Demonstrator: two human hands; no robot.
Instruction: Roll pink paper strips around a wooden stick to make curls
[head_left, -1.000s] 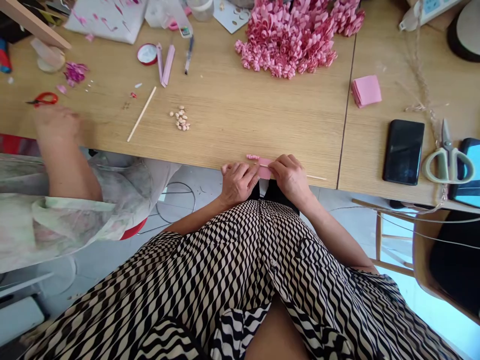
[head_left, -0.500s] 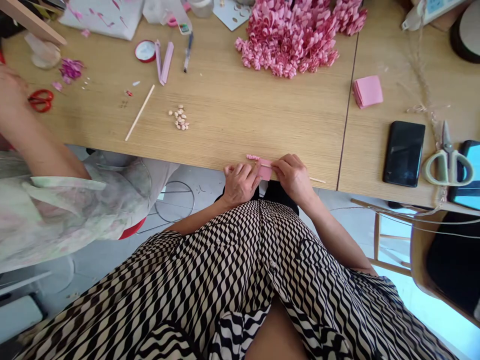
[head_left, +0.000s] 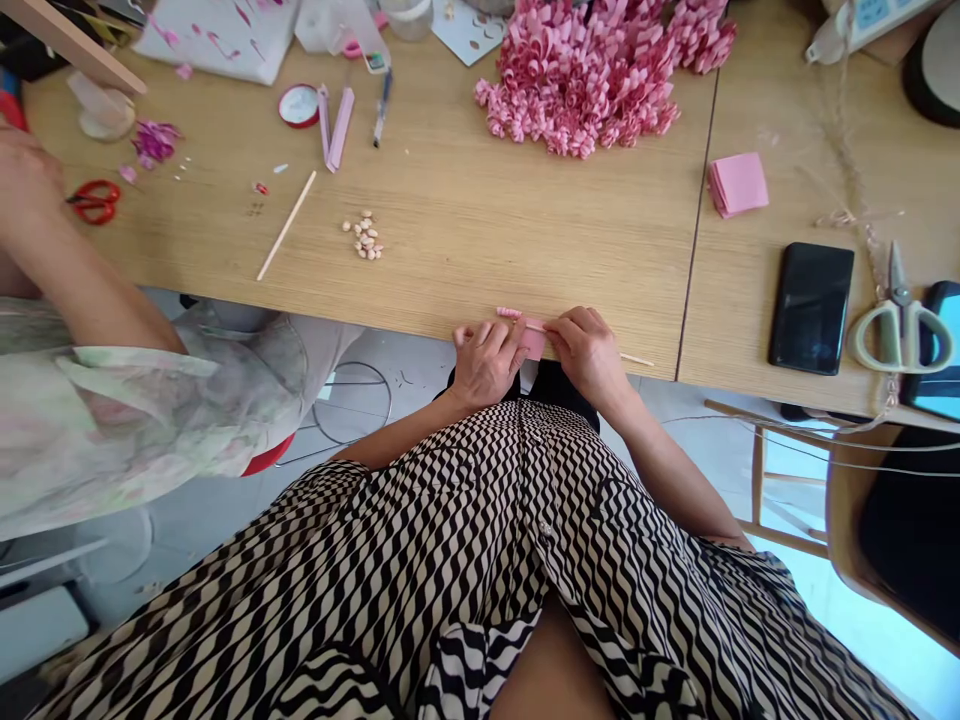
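Observation:
At the table's front edge my left hand [head_left: 487,362] is closed with its fingertips pressed on a small pink sheet [head_left: 533,345]. My right hand [head_left: 589,350] pinches a thin wooden stick [head_left: 636,359], which lies along the sheet's upper edge and pokes out to the right beneath the palm. A tightly ridged pink roll [head_left: 508,312] shows at the stick's left end, just beyond my left fingertips. Parts of the sheet and stick are hidden under my fingers.
Curled pink pieces [head_left: 585,80] are heaped at the back. Pink squares [head_left: 739,184], a black phone [head_left: 811,308] and pale-handled scissors [head_left: 900,325] lie right. A loose stick [head_left: 287,225] and nut-like pieces [head_left: 366,238] lie left. A co-worker's arm [head_left: 82,260] rests at far left.
The whole view has shifted slightly, so things on the left appear further right. My hands keep nearly the same hold on the pink sheet and stick.

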